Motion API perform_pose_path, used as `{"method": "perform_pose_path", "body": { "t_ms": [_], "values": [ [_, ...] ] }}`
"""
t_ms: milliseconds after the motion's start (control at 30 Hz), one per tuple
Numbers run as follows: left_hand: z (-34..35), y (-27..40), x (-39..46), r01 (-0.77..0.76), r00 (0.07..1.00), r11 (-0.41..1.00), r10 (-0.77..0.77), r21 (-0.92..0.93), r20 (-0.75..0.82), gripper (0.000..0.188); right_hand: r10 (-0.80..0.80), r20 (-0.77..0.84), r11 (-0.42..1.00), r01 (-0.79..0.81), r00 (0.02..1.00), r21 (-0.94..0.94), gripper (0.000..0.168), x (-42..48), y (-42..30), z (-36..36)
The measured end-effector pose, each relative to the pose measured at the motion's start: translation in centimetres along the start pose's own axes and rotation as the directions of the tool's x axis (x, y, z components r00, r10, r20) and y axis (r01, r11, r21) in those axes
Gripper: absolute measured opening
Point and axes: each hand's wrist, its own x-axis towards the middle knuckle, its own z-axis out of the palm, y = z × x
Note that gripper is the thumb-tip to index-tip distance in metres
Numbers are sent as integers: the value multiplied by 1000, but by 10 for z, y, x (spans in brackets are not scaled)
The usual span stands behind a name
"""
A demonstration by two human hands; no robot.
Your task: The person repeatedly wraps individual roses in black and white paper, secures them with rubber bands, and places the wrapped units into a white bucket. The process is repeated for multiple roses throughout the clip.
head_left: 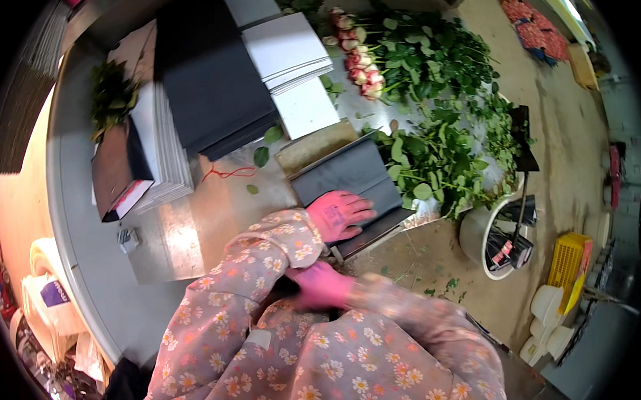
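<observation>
My left hand [340,216], in a pink glove, lies with spread fingers on a folded dark wrapping sheet [349,171]. The sheet rests in a shallow tray-like form with a worn raised board [318,145] along its far side. My right hand [321,286], also gloved in pink, is blurred and close to my body, below the left wrist. Whether it holds anything is hidden. Cut roses with red-and-cream heads [363,61] lie beyond the sheet, their leafy stems [431,64] pointing right. More leafy stems [437,157] lie just right of the sheet.
Stacks of black sheets [213,75], white cardboard [287,49] and pale sheets [166,143] cover the left of the bench. A red string [229,172] lies nearby. At right stand a white bucket [476,235] with dark packets and a yellow crate [567,262]. Leaf scraps litter the floor.
</observation>
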Motion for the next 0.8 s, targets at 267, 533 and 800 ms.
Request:
{"method": "perform_pose_path", "body": {
  "t_ms": [267,533,800],
  "values": [
    [-18,10,11,47,994,999,-49,27,96,54,720,36,688,-719,694,97,74,-126,58,-226],
    [-23,7,10,89,985,996,-93,32,144,55,359,229,854,-219,905,-472,44,-71,202,-226],
    [-22,0,15,46,980,999,-43,-10,196,53,480,60,764,-384,875,-518,37,-94,191,-219]
  ]
}}
